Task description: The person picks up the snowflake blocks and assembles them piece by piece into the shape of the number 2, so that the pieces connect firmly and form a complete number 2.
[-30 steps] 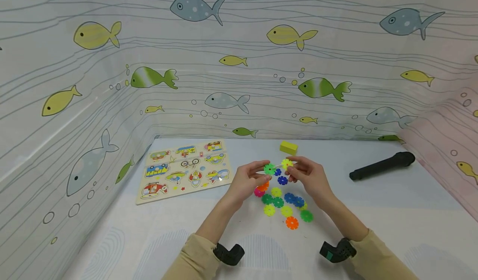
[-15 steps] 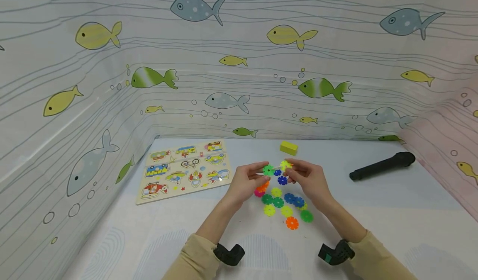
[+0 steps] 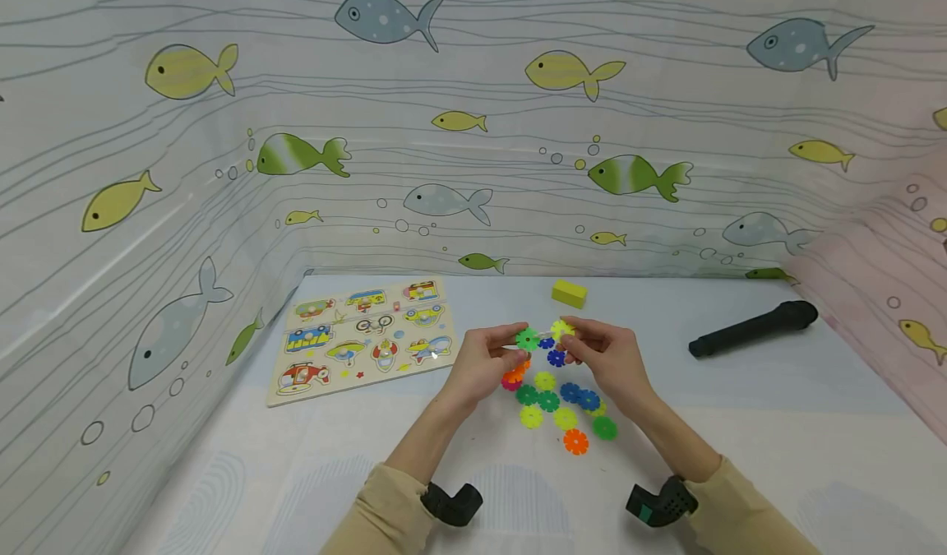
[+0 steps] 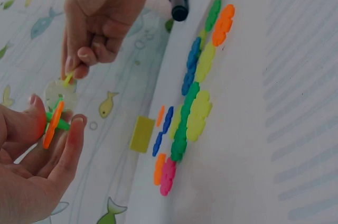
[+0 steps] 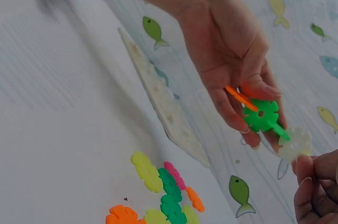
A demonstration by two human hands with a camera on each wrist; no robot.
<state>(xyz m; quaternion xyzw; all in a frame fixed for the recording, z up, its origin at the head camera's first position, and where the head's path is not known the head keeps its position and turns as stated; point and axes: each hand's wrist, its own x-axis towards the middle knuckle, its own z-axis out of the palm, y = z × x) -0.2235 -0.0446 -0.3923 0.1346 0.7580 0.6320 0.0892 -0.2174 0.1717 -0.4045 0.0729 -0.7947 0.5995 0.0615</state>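
Above the table my left hand point(image 3: 477, 366) pinches a small chain of flower-shaped plastic discs between thumb and fingers. The chain includes a green disc point(image 5: 261, 114), an orange disc point(image 4: 53, 125) slotted across it, and a whitish see-through disc point(image 5: 296, 145) at its far end. My right hand point(image 3: 610, 362) pinches a yellow disc point(image 3: 562, 330) between thumb and forefinger, its edge right at the whitish disc. Fingers hide part of the yellow disc in both wrist views. Under the hands lie several loose discs, among them a green disc point(image 3: 548, 401) and an orange disc point(image 3: 576, 441).
A wooden puzzle board point(image 3: 362, 341) with vehicle pictures lies to the left. Behind the hands sits a yellow block point(image 3: 569, 293). A black microphone point(image 3: 753, 330) rests at the right. Fish-patterned sheeting point(image 3: 473, 160) walls the back and sides.
My right hand has dipped slightly with the yellow disc, its wrist turning a little. The left hand keeps its hold on the chain, nearly still. The loose discs stay put.
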